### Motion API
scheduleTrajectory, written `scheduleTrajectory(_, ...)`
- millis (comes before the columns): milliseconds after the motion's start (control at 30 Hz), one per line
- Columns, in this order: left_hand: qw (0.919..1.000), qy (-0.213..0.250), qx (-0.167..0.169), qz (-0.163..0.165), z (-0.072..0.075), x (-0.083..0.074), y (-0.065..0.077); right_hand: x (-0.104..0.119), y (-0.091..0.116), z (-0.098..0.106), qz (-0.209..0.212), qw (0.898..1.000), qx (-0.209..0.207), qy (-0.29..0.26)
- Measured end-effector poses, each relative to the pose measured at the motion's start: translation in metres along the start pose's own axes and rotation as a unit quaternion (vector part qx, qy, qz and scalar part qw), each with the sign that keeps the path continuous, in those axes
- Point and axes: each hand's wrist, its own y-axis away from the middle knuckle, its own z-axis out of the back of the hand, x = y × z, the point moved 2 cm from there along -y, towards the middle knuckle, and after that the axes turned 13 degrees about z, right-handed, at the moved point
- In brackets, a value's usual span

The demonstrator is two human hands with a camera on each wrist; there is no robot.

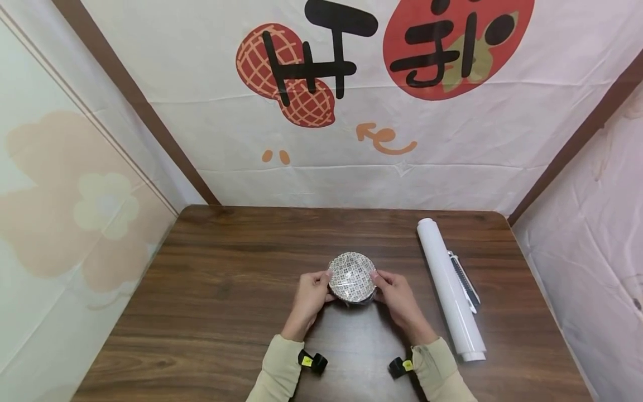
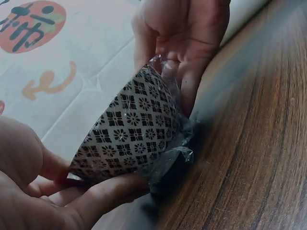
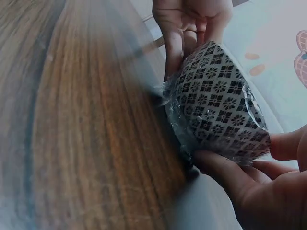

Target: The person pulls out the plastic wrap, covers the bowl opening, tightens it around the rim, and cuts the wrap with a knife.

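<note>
A small bowl with a dark floral lattice pattern is wrapped in clear plastic film. In the head view it is held near the middle of the table. My left hand grips its left side, thumb at the rim. Opposite, my right hand holds the right side the same way. Both wrist views show fingers under the bowl, whose patterned outer wall is tilted toward the camera. Crumpled plastic film bunches around the bowl's base. Whether the base touches the table cannot be made out.
To the right, a long white roll lies slanted on the wooden table. A utility knife rests along its right side. A printed cloth wall stands behind the table's far edge.
</note>
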Motion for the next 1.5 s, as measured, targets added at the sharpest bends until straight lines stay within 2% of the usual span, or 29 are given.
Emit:
scheduleTrajectory(133, 0.9986, -0.028, -0.045, -0.008, -0.003, 0.001, 0.005, 0.004, 0.004, -0.001, 0.007, 1.0, -0.008, 0.006)
scheduleTrajectory(233, 0.9933, -0.063, -0.095, -0.016, -0.005, 0.001, 0.009, 0.005, 0.007, -0.002, 0.008, 1.0, -0.011, 0.017)
scheduleTrajectory(333, 0.9889, -0.081, -0.122, -0.022, -0.006, 0.002, 0.009, 0.005, 0.007, 0.0, 0.008, 1.0, -0.018, 0.022)
scheduleTrajectory(367, 0.9891, -0.077, -0.124, -0.021, -0.007, 0.003, 0.009, 0.006, 0.007, 0.0, 0.009, 0.999, -0.022, 0.025)
scheduleTrajectory(500, 0.9961, -0.002, -0.088, -0.001, -0.008, 0.01, 0.005, 0.007, 0.009, 0.001, 0.005, 0.999, -0.023, 0.026)
scheduleTrajectory(600, 0.9967, 0.043, -0.067, 0.013, -0.008, 0.013, 0.003, 0.007, 0.01, 0.003, 0.003, 0.999, -0.021, 0.028)
scheduleTrajectory(800, 0.996, 0.037, -0.08, 0.002, -0.008, 0.012, 0.003, 0.008, 0.008, 0.004, 0.011, 0.999, -0.032, 0.037)
scheduleTrajectory(1033, 0.9931, 0.059, -0.099, -0.021, -0.002, 0.008, 0.001, 0.01, 0.002, 0.004, 0.014, 0.999, -0.023, 0.036)
scheduleTrajectory(1167, 0.9951, 0.032, -0.092, -0.018, -0.001, 0.005, 0.0, 0.01, -0.002, 0.008, 0.011, 0.998, -0.043, 0.042)
scheduleTrajectory(1400, 0.993, -0.016, -0.115, -0.023, -0.001, -0.001, 0.002, 0.004, -0.003, 0.009, -0.001, 0.999, -0.048, 0.013)
scheduleTrajectory(1500, 0.9915, -0.022, -0.125, -0.031, 0.001, 0.0, 0.004, 0.004, -0.003, 0.005, -0.008, 0.999, -0.053, 0.006)
